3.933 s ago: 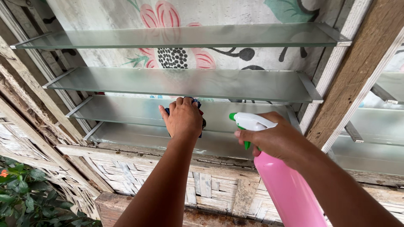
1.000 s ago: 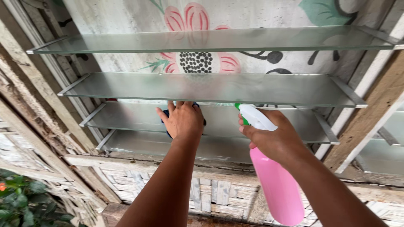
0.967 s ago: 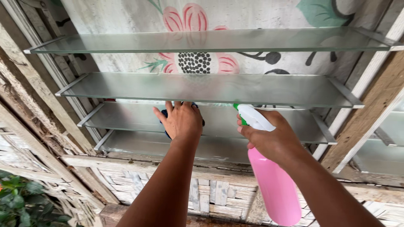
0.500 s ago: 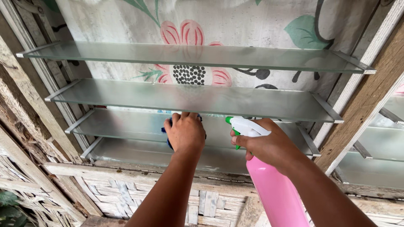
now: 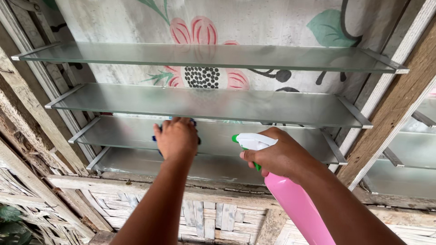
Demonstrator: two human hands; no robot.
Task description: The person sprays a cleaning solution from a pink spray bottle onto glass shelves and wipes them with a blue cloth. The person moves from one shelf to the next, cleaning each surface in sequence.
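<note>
Four frosted glass louvre slats [image 5: 213, 105] sit tilted in a metal side frame, one above another with open gaps between their long edges; behind them hangs a pale cloth printed with a pink flower [image 5: 200, 50]. A weathered wooden post [image 5: 390, 113] bounds the slats on the right, and a rough wooden sill [image 5: 136, 186] runs just under the lowest slat, above woven bamboo panelling [image 5: 204, 222].

The left hand [image 5: 176, 138] lies flat, fingers spread a little, pressing a dark blue cloth [image 5: 156, 136] against the third slat from the top; only the cloth's edges show around the palm. The right hand [image 5: 277, 156] is wrapped around the neck of a pink plastic spray bottle with a white and green trigger head [image 5: 254, 143], whose nozzle points left toward the slats, just in front of the lower ones without touching them. The bottle's smooth body hangs down below the wrist
</note>
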